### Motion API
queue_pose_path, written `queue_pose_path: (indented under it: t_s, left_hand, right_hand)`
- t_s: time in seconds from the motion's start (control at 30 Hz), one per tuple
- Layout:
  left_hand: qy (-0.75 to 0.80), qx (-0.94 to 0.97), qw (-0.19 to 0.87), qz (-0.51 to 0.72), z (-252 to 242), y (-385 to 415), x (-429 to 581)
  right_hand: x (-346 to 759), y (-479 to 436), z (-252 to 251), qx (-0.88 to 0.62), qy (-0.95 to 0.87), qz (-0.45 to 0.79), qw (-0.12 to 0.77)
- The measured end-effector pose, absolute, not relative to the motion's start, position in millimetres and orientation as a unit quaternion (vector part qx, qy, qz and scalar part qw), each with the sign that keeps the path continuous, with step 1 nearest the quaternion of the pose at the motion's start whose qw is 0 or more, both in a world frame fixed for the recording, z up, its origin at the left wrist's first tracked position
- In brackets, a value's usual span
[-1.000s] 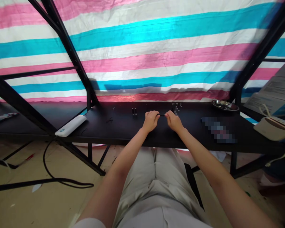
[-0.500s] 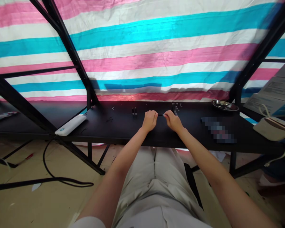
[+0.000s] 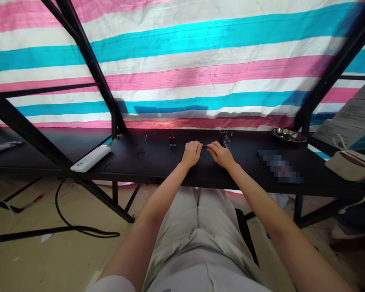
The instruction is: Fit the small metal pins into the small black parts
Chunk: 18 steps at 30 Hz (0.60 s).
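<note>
A short black rod-like part [image 3: 204, 146] sits between my two hands above the black tabletop [image 3: 149, 158]. My left hand [image 3: 191, 154] closes on its left end, and my right hand [image 3: 221, 155] pinches its right end. Most of the part is hidden by my fingers, so its exact kind cannot be settled. A pair of small black upright cylinders [image 3: 172, 141] stands left of my hands. A cluster of small dark parts [image 3: 225, 140] lies just beyond my right hand.
A white power bank [image 3: 90, 158] lies at the table's left and a steel dish [image 3: 288, 135] at the far right. A pixelated object [image 3: 280, 166] and a beige corded device [image 3: 349, 166] lie on the right. Black steel frame bars rise behind, with a cable on the floor.
My right hand has moved left, closer to my left hand, and less of the black part shows between them.
</note>
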<state>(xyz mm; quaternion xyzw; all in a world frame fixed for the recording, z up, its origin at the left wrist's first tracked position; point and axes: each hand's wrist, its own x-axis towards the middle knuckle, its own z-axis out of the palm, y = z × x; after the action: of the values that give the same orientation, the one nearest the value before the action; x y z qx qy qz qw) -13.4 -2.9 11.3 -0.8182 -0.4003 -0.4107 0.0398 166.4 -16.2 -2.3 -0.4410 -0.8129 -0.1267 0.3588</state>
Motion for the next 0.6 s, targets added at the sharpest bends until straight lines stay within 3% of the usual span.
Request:
queue_pose_path:
  t_s: [0.33,0.6]
  left_hand:
    - [-0.437,-0.759,0.007,-0.482,9.2,6.0,-16.2]
    - [-0.439,-0.752,-0.095,-0.482,3.4,14.1,-16.1]
  right_hand:
    - [170.1,-13.2,-5.7,-0.469,-0.797,-0.136,0.354]
    - [186.7,-19.7,-0.7,-0.506,-0.722,-0.099,0.461]
